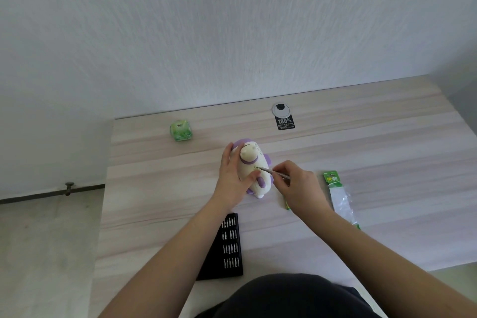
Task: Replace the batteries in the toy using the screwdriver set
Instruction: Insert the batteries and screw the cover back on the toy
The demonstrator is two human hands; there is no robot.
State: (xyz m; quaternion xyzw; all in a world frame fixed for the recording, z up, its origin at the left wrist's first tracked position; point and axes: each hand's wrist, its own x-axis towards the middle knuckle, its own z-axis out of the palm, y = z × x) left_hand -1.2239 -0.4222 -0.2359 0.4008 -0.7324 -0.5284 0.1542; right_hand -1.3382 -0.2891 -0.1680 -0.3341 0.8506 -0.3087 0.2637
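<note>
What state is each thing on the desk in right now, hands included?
Toy: lying on the desk, steadied by the left hand.
Left hand: grips the toy.
Right hand: pinches the screwdriver.
Screwdriver: tip on the toy's underside.
Bit case: open, bits showing.
Battery pack: torn open.
Tissue pack: untouched.

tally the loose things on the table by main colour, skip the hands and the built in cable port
Green: 3 - tissue pack, battery package, batteries
Black: 2 - bit case, card
Cream and purple: 1 - toy
Metal: 1 - screwdriver
Total: 7
</note>
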